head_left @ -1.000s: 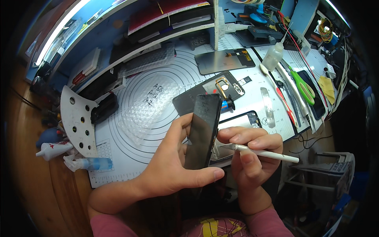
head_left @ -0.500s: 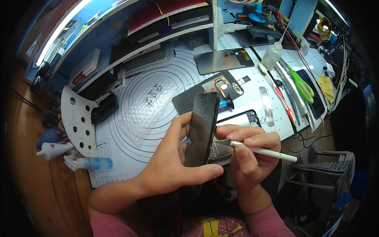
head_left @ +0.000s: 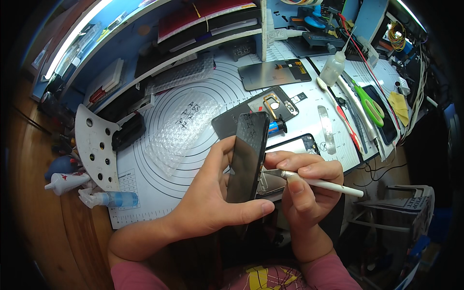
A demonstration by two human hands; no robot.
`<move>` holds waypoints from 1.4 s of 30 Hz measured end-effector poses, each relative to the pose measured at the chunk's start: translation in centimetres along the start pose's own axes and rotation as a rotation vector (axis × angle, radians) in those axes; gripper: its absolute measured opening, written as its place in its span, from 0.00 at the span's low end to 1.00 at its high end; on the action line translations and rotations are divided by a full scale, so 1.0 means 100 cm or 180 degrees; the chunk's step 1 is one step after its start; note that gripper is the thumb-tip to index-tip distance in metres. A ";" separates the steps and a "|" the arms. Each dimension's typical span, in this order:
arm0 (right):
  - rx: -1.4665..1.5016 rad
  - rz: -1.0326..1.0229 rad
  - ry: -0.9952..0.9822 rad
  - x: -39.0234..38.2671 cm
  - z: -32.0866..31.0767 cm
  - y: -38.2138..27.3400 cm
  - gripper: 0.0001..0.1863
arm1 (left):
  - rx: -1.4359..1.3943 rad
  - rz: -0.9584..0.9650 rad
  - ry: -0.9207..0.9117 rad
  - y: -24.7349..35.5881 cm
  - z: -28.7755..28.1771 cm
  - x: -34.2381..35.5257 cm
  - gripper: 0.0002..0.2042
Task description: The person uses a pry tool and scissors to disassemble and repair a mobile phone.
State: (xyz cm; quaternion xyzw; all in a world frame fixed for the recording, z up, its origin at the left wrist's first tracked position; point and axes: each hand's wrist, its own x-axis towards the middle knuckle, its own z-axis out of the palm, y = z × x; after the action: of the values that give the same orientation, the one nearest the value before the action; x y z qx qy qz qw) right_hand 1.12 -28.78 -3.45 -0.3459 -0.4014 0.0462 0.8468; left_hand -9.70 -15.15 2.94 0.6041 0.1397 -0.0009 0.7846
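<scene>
My left hand [head_left: 203, 198] is closed around a dark phone [head_left: 247, 159], holding it upright and tilted above the mat, its glossy screen facing left. Between the thumb and fingers of my right hand [head_left: 309, 186] is a white-handled craft knife [head_left: 333, 186], its blade pointing at the phone's right edge. Whether the tip touches that edge, I cannot tell. Behind the phone lies a dark phone back cover [head_left: 229, 120] with a round copper-coloured coil. An opened phone frame [head_left: 295, 145], silvery inside, rests partly hidden behind my right hand.
Bubble wrap [head_left: 181, 130] lies on the white work mat [head_left: 140, 164]. A loose screen panel [head_left: 270, 77] is farther back. To the right are a toothbrush [head_left: 340, 116], green-handled scissors [head_left: 369, 104] and a dropper bottle [head_left: 333, 67]. A blue spray bottle [head_left: 116, 199] lies at the left edge.
Almost nothing differs. Both hands keep their hold on the phone and the craft knife, with only a very slight shift of the knife.
</scene>
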 end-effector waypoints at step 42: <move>-0.2052 -0.0716 -0.0652 0.001 0.007 -0.008 0.12 | -0.0196 -0.0156 0.0034 0.006 -0.001 0.002 0.46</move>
State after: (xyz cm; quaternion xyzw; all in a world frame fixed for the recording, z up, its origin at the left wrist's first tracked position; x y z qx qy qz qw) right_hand 0.55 -28.99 -2.55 -0.5426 -0.5136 -0.1420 0.6493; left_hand -9.46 -14.85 3.45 0.5760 0.1586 -0.0126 0.8018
